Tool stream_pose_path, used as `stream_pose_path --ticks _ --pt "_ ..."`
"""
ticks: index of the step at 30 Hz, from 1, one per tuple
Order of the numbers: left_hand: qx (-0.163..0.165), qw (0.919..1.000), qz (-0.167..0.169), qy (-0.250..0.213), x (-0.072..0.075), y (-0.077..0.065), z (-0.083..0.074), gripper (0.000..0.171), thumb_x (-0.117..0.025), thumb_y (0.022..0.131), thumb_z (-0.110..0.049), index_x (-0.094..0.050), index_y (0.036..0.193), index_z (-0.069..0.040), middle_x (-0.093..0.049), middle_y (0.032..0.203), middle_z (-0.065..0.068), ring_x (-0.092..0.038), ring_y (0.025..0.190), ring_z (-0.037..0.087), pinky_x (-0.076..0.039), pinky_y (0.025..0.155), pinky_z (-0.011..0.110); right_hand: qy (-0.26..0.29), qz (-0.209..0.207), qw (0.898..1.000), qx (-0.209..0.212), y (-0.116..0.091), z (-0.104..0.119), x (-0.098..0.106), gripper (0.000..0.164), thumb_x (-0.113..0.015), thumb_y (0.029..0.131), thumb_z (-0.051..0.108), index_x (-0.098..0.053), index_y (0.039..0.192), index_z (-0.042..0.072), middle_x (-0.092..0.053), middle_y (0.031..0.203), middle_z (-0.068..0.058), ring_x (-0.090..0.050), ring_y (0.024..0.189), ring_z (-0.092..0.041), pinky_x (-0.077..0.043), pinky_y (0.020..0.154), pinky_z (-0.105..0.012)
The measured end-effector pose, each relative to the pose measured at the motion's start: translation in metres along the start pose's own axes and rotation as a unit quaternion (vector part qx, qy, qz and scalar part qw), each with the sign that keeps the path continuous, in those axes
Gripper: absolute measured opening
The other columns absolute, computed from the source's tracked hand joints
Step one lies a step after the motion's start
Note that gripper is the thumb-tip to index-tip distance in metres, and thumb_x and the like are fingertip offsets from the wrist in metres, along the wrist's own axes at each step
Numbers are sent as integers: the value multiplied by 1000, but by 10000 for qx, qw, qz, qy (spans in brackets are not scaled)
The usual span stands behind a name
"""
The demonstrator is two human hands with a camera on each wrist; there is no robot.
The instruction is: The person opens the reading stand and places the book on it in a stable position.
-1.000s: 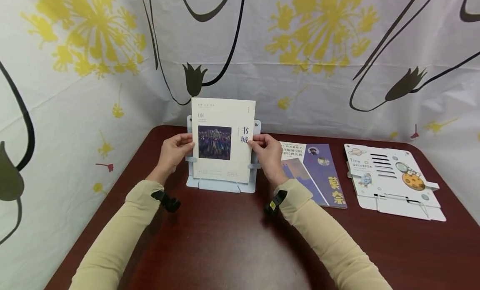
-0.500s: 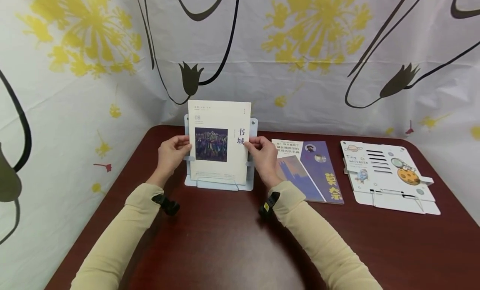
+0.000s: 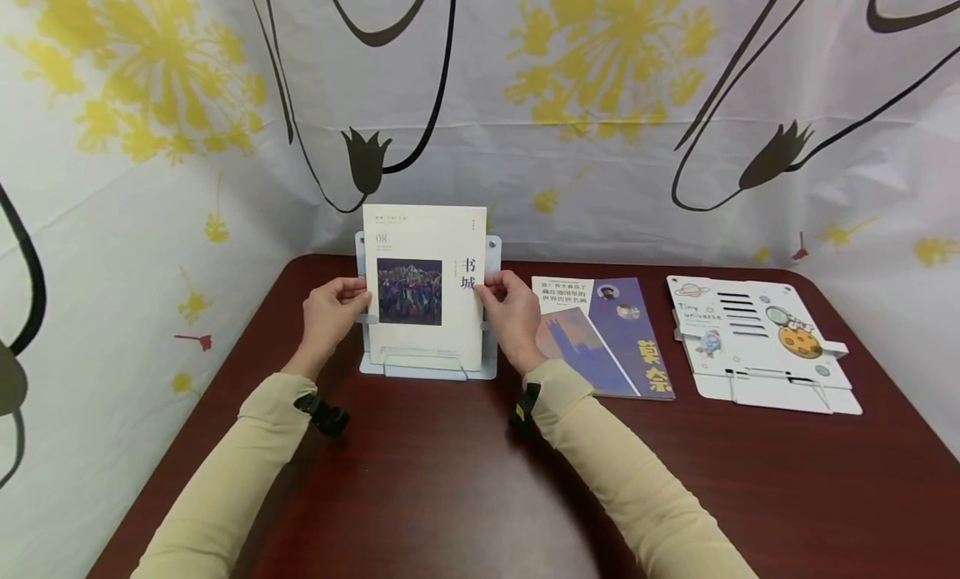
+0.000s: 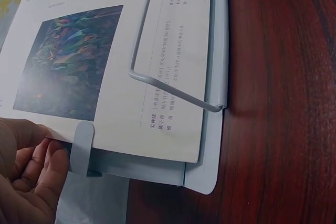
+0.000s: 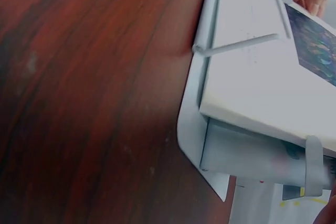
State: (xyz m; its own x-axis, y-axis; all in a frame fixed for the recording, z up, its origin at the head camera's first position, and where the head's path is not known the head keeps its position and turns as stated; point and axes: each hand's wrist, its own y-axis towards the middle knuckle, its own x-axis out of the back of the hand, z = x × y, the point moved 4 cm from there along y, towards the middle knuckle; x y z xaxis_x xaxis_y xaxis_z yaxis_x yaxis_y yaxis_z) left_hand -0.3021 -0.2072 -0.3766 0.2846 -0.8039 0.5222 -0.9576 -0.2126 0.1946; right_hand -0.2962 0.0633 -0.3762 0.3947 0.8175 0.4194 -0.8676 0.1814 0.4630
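A cream book (image 3: 461,337) with a dark, colourful picture on its cover stands upright in a pale blue book stand (image 3: 489,366). My left hand (image 3: 330,316) pinches its left edge between thumb and fingers, while my right hand (image 3: 512,316) pinches the right edge. A bent wire holder (image 4: 173,97) crosses the lower front of the cover in the left wrist view. Near each side edge of the book is a small metal tab (image 5: 314,163). Most of the stand's back panel is hidden by the book. Only a little of my right hand shows in the right wrist view.
To the right, a purple and white book (image 3: 622,337) lies on the dark red wooden table (image 3: 450,479). Beyond it lies a white folded book stand (image 3: 757,346) with space drawings. A patterned cloth (image 3: 585,187) hangs behind the table.
The head view has turned slightly right, so the whole scene slides left. The book sits a little lower against its stand. Both hands keep hold of its edges.
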Motion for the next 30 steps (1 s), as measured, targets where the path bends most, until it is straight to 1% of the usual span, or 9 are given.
stream_pose_path --ticks 6,9,12,14,17,19,22,26,30 --pt "-28 10000 42 46 -4 0 -1 29 -66 88 -17 -66 112 -2 -69 105 17 -67 94 27 -55 80 38 -38 -54 10000 65 0 -3 3 15 -71 85 21 -62 93 11 -67 83 -4 -62 75 -16 -48 62 -29" --pt "-83 9999 -108 39 -3 -2 -3 28 -68 87 -17 -67 111 -3 -69 104 15 -67 92 26 -54 72 25 164 -62 9998 65 2 -4 5 16 -72 84 19 -62 93 9 -66 82 -6 -61 74 -16 -47 63 -27" --pt "-204 9988 -426 -110 1 -4 -6 27 -68 86 -16 -67 109 -4 -70 103 13 -67 90 22 -47 64 12 753 -84 9968 -237 6 -7 9 16 -71 85 17 -62 93 6 -62 79 -6 -57 69 -13 -44 60 -22" --pt "-279 9973 -610 -290 2 -4 -10 27 -68 86 -17 -66 110 -4 -69 104 12 -65 88 17 -44 62 8 1424 -96 9877 -637 11 -10 15 16 -70 85 15 -63 93 3 -60 77 -4 -54 65 -11 -44 56 -20" --pt "-363 9929 -690 -902 1 -5 -21 28 -67 87 -15 -65 112 -3 -67 107 13 -62 83 5 -46 64 7 2400 -101 9626 -1253 16 -13 27 16 -69 86 13 -63 95 1 -58 74 0 -54 60 -9 -46 53 -19" --pt "-308 9886 -554 -1366 -2 -9 -35 29 -67 88 -13 -64 114 0 -65 108 14 -59 80 0 -48 67 9 2853 0 9452 -1589 18 -12 40 16 -68 86 11 -62 97 0 -57 73 1 -57 60 -9 -50 57 -21" --pt "-249 9769 -245 -2110 -15 -15 -51 30 -66 88 -8 -62 115 3 -63 103 9 -59 79 -1 -51 70 12 3121 124 9324 -1816 19 -16 58 13 -67 87 10 -62 96 1 -60 74 2 -61 65 -9 -54 63 -24" --pt "-154 9585 275 -2834 -42 -26 -69 30 -65 87 -3 -60 115 5 -61 96 -1 -61 82 3 -53 73 16 3283 198 9242 -1939 16 -31 84 7 -65 88 9 -62 94 6 -63 77 2 -64 71 -10 -55 67 -24" --pt "-52 9450 878 -3150 -74 -43 -89 31 -65 85 -1 -59 115 3 -63 101 5 -62 84 7 -53 77 19 3307 114 9221 -2007 9 -48 113 7 -65 88 6 -61 94 6 -64 77 3 -65 71 -10 -55 67 -24"
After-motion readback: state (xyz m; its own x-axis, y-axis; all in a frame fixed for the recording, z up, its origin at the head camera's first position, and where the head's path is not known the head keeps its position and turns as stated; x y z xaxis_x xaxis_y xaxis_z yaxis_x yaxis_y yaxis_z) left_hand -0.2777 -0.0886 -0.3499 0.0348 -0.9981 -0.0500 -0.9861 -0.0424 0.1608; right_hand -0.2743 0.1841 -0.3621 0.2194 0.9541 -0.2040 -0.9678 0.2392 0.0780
